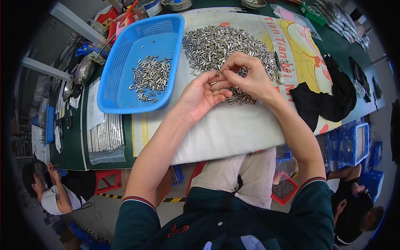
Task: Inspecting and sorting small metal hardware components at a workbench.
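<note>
In front of a heap of small shiny metal pins (225, 43), my two hands meet over a cloth-covered table. My left hand (200, 100) is turned palm up with its fingers curled. A small metal pin (217, 74) shows at its thumb tip, and another pin (213, 83) lies at its fingers. From the right, my right hand (252, 77) reaches over with thumb and forefinger pinched beside the left thumb. What sits between those fingertips is mostly hidden. To the left, a blue perforated basket (107, 89) holds a smaller pile of pins (152, 75).
A black cloth (325, 98) lies at the right of the printed table cover (200, 143). Bagged metal rods (106, 135) lie left, below the basket. A red bin of small parts (284, 187) is beside my legs. Two people sit nearby, at lower left and lower right.
</note>
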A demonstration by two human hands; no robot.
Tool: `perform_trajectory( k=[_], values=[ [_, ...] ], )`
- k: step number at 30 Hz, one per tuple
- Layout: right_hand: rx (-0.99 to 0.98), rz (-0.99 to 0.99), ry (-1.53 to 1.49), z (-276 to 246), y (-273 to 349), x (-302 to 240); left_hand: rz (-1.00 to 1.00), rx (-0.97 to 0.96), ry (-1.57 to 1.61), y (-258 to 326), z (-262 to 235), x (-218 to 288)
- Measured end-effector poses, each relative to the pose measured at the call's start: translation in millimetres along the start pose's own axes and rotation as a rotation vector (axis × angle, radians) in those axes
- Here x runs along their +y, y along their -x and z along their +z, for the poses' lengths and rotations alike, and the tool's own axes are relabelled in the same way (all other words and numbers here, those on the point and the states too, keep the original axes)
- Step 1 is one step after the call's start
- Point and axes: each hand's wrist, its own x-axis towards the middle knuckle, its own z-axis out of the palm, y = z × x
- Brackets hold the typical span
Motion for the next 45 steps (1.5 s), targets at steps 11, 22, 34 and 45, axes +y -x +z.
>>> perform_trajectory(
  k=[11,22,34,45],
  values=[
    [0.0,-0.135,0.138,2.8,0.4,-3.3,-0.02,0.036,-0.045,3.3,6.7,1.2],
    [0.268,-0.004,0.125,-3.8,-2.1,7.0,0.128,0.097,-0.329,11.1,8.5,6.1],
    [-0.137,-0.154,0.321,-9.3,0.7,3.2,1.765,1.109,-2.263,42.0,11.5,71.4],
    [-0.4,-0.113,0.392,-5.5,10.7,-1.8,0.584,0.073,-1.83,26.0,20.4,1.0]
  ],
)
